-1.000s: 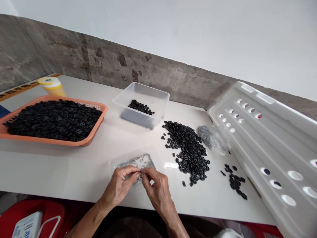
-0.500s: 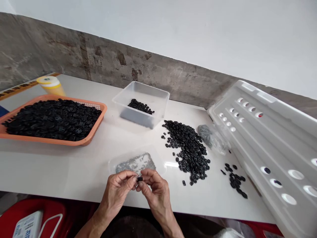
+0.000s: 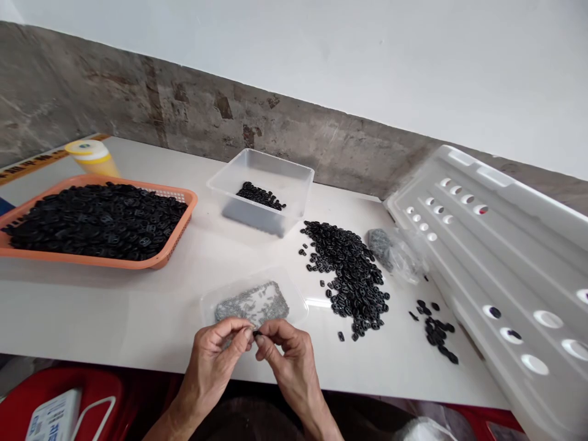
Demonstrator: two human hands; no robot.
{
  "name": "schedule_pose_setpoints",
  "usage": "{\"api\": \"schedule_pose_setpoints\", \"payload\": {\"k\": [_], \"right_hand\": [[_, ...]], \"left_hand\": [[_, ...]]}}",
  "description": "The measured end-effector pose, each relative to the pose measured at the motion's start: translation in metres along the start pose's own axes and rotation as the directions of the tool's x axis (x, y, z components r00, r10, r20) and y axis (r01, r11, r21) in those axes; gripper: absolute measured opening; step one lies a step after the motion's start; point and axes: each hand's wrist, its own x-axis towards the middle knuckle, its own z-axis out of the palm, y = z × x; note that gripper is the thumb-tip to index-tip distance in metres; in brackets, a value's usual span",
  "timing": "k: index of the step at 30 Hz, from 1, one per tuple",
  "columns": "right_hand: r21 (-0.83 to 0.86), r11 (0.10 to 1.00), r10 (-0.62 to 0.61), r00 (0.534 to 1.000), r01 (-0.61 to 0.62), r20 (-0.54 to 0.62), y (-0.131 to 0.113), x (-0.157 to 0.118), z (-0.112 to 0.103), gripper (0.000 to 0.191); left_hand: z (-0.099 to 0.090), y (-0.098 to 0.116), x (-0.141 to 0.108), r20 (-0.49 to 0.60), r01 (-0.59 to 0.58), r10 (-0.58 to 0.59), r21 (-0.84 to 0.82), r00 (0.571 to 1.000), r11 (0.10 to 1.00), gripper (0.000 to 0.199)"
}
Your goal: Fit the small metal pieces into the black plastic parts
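Between my fingertips sits a small black plastic piece [image 3: 256,334], mostly covered by the fingers. My left hand [image 3: 219,352] pinches it from the left and my right hand [image 3: 290,355] from the right, both closed. Just beyond the hands lies a shallow clear tray [image 3: 298,303] with many tiny grey metal parts [image 3: 239,303], which look like small springs or pins. To the right spreads a pile of small black plastic pieces [image 3: 351,269] with holes in them.
An orange basket [image 3: 193,208] heaped with black pieces stands left, a yellow-lidded container [image 3: 92,156] behind it. A clear box [image 3: 294,205] holds more pieces. Rightward are a plastic bag of grey parts [image 3: 395,254], a small black cluster [image 3: 438,334] and a leaning white perforated panel [image 3: 505,263].
My right fingers have closed further over the black piece, so less of it shows. Both hands stay in nearly the same place above the table's front edge.
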Motion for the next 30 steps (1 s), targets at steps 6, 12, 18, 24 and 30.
{"api": "schedule_pose_setpoints", "payload": {"k": [6,12,18,24,30], "right_hand": [[0.390,0.916,0.081,0.996,-0.094,0.048,0.003,0.003,0.001,0.037],[0.413,0.909,0.050,0.998,-0.060,0.034,-0.002,-0.001,0.007,0.037],[0.363,0.931,0.024,0.999,-0.039,0.044,-0.008,-0.004,0.008,0.035],[0.311,0.949,0.032,0.998,-0.045,0.047,-0.009,-0.007,0.007,0.035],[0.222,0.975,0.010,1.000,-0.016,0.029,-0.007,-0.008,0.007,0.033]], "left_hand": [[0.003,-0.001,-0.006,0.008,0.053,-0.053,-0.165,0.999,0.985,0.029],[0.006,-0.005,-0.013,-0.026,-0.023,0.020,-0.126,0.999,0.992,0.029],[0.005,0.001,-0.014,-0.053,-0.107,0.103,-0.077,0.993,0.991,0.019],[0.003,0.009,-0.014,-0.025,-0.184,0.185,0.029,0.982,0.982,0.016],[0.003,0.004,-0.014,-0.019,-0.217,0.219,0.083,0.975,0.973,0.013]]}}
